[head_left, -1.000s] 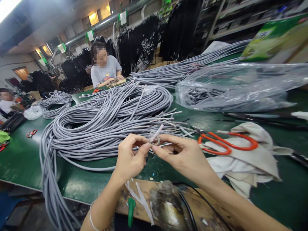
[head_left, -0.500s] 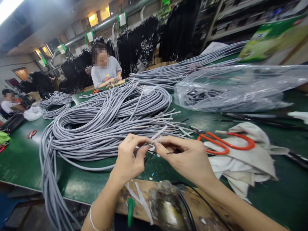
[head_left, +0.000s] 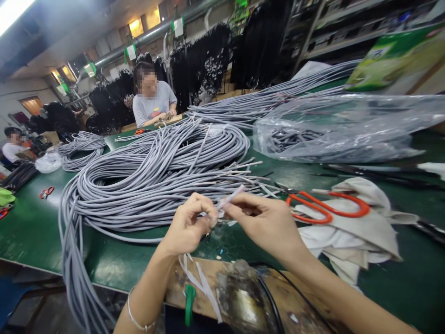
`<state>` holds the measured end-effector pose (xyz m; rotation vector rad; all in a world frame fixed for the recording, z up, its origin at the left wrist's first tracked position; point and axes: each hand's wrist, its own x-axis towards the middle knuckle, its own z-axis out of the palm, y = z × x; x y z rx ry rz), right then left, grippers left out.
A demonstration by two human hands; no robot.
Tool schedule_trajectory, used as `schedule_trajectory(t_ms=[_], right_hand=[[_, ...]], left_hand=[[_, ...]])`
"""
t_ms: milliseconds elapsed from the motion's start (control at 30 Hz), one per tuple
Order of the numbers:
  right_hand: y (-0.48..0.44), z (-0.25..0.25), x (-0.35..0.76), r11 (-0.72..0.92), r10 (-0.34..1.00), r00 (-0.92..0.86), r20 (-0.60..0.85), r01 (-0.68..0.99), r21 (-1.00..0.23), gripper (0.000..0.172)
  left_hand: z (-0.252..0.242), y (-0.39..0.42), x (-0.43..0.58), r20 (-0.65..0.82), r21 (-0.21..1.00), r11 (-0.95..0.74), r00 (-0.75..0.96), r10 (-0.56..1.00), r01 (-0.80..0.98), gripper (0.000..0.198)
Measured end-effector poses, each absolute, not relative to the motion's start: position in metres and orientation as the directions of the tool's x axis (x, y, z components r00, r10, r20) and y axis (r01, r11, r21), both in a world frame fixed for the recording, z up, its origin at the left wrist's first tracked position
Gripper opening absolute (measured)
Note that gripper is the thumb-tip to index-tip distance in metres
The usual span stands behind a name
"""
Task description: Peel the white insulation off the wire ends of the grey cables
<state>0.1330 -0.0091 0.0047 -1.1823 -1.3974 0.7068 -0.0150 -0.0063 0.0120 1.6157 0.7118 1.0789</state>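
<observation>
Above the green table, the thumb and fingers of my right hand [head_left: 267, 222] are pinched on a short whitish strip [head_left: 233, 195], which slants up past the fingertips. My left hand [head_left: 190, 225] is closed just to the left, its fingertips almost meeting the right ones; what lies in its pinch is hidden by the fingers. Behind both hands spreads a large bundle of grey cables [head_left: 146, 185], with cut ends fanning to the right. Below them, a wooden board [head_left: 194, 269] carries loose white strips [head_left: 205, 287] and a dark, resin-coated block [head_left: 243, 297].
Orange-handled scissors [head_left: 313, 208] lie on a crumpled white cloth [head_left: 365, 232] at the right. Beyond is a clear plastic bag [head_left: 347, 134] of dark parts. A green clip [head_left: 189, 304] sits on the board's edge. A co-worker [head_left: 153, 102] works across the table [head_left: 31, 232].
The whitish strip now shows more against my right fingertips and has shifted slightly right. My left fingers have curled in and moved a little away from it.
</observation>
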Motion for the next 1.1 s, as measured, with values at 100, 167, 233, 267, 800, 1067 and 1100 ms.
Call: schedule_trajectory(t_ms=[100, 167, 233, 267, 800, 1067, 1100], right_hand=[[-0.004, 0.004, 0.134, 0.272, 0.95, 0.104, 0.296, 0.197, -0.942, 0.02], [-0.002, 0.002, 0.134, 0.254, 0.952, 0.131, 0.278, 0.174, -0.952, 0.022], [-0.002, 0.0, 0.134, 0.262, 0.932, 0.225, 0.283, 0.119, -0.958, 0.02], [-0.003, -0.001, 0.134, 0.294, 0.906, 0.293, 0.305, 0.082, -0.952, 0.018], [-0.018, 0.006, 0.133, 0.774, 0.55, -0.048, 0.834, 0.404, -0.487, 0.012], [-0.025, -0.001, 0.12, 0.68, 0.418, 0.03, 0.908, 0.652, -0.335, 0.012], [-0.026, -0.003, 0.117, 0.66, 0.432, 0.068, 0.899, 0.656, -0.367, 0.011]], left_hand=[[0.011, -0.005, -0.015, 0.286, 0.957, -0.238, 0.427, 0.858, -0.164, 0.045], [0.01, -0.004, -0.015, 0.274, 0.958, -0.206, 0.419, 0.866, -0.201, 0.051], [0.009, -0.004, -0.015, 0.245, 0.959, -0.159, 0.407, 0.88, -0.233, 0.05], [0.009, -0.004, -0.015, 0.231, 0.957, -0.132, 0.405, 0.884, -0.258, 0.048], [0.007, -0.001, -0.014, 0.144, 0.933, 0.037, 0.467, 0.872, -0.357, 0.014], [0.005, -0.001, -0.011, 0.147, 0.948, -0.001, 0.435, 0.888, -0.318, 0.031], [0.005, -0.001, -0.009, 0.156, 0.95, -0.022, 0.41, 0.899, -0.312, 0.035]])
